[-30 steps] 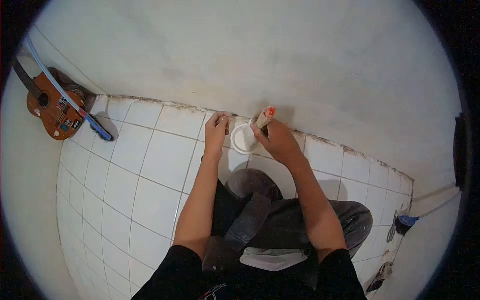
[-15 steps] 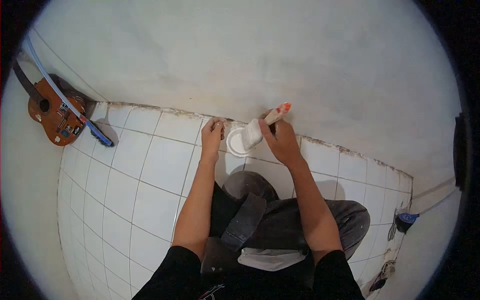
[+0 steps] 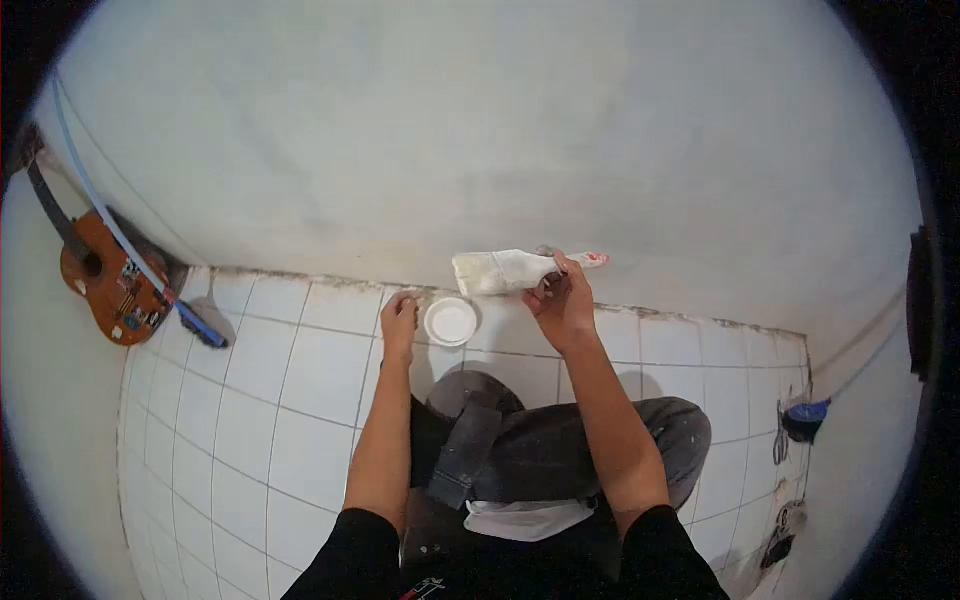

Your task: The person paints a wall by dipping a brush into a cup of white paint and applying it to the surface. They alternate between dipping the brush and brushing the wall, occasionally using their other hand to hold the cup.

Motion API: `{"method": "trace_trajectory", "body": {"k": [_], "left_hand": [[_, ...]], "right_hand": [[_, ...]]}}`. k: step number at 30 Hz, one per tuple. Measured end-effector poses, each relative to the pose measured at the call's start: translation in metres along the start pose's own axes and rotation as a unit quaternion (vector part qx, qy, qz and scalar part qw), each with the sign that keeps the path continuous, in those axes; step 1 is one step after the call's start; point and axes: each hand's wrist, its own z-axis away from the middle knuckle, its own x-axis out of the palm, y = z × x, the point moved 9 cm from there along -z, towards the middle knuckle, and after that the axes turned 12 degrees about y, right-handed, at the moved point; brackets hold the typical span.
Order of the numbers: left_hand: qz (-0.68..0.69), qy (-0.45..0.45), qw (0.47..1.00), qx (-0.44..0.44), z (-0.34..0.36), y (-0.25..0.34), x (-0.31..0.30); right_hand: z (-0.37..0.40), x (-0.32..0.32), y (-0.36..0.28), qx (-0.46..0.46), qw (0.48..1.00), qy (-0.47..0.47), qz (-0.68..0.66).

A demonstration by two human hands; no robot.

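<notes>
My right hand (image 3: 567, 308) grips a wide paintbrush (image 3: 510, 270) by its pale handle, which has a red-marked end. The brush lies nearly level in front of the wall, its white-coated bristles pointing left. Below the bristles, a small round white tub (image 3: 450, 322) of white paint stands on the floor. Just left of this tub is my left hand (image 3: 400, 318), its fingers curled closed near the foot of the wall; no object shows in it.
A pale wall (image 3: 400, 150) meets the white tiled floor (image 3: 250, 410) along a rough, stained edge. At the left, a guitar (image 3: 115, 275) leans in the corner beside a blue broom (image 3: 200, 325). A blue and black item (image 3: 805, 420) sits by the right wall.
The brush has come up out of the tub and turned nearly level against the wall side. My view has tilted up, so the floor and tub appear lower.
</notes>
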Motion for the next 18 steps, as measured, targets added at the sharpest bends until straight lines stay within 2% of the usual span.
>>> {"method": "trace_trajectory", "body": {"k": [1, 3, 4, 6, 7, 9, 10, 11, 12, 13, 14, 18], "left_hand": [[0.002, -0.012, 1.0, 0.006, 0.003, 0.002, 0.001], [-0.005, -0.002, 1.0, 0.004, 0.007, 0.002, -0.004], [-0.003, -0.014, 1.0, 0.01, 0.007, 0.001, -0.004], [-0.012, 0.004, 1.0, 0.01, 0.006, -0.001, -0.01], [-0.014, -0.012, 1.0, 0.014, 0.007, 0.0, -0.009], [-0.008, -0.013, 1.0, 0.02, 0.007, -0.001, -0.01], [-0.013, -0.028, 0.999, 0.021, 0.011, 0.0, -0.005], [-0.019, -0.018, 0.999, 0.023, 0.013, 0.003, -0.006], [-0.026, -0.007, 0.999, 0.026, 0.014, 0.006, -0.007], [-0.032, -0.02, 0.999, 0.031, 0.013, 0.006, -0.005], [-0.041, -0.027, 0.998, 0.03, 0.012, 0.004, -0.005], [-0.065, -0.045, 0.996, 0.031, 0.009, 0.0, -0.001]], "right_hand": [[0.01, 0.0, -0.014, -0.012, 1.0, 0.0, -0.005], [0.034, 0.014, -0.037, -0.014, 0.994, -0.1, -0.039], [0.043, 0.011, -0.051, -0.027, 0.994, -0.1, -0.043], [0.066, 0.01, -0.085, -0.033, 0.973, -0.172, -0.148], [0.076, 0.002, -0.103, -0.048, 0.973, -0.168, -0.153], [0.105, -0.012, -0.156, -0.213, 0.958, -0.174, -0.082], [0.122, -0.022, -0.176, -0.255, 0.947, -0.182, -0.07], [0.138, -0.033, -0.188, -0.267, 0.945, -0.173, -0.076], [0.16, -0.04, -0.204, -0.371, 0.919, -0.125, 0.05], [0.182, -0.046, -0.219, -0.461, 0.867, -0.071, 0.175], [0.199, -0.053, -0.228, -0.492, 0.827, -0.041, 0.27], [0.204, -0.116, -0.24, -0.45, 0.855, 0.019, 0.257]]}}
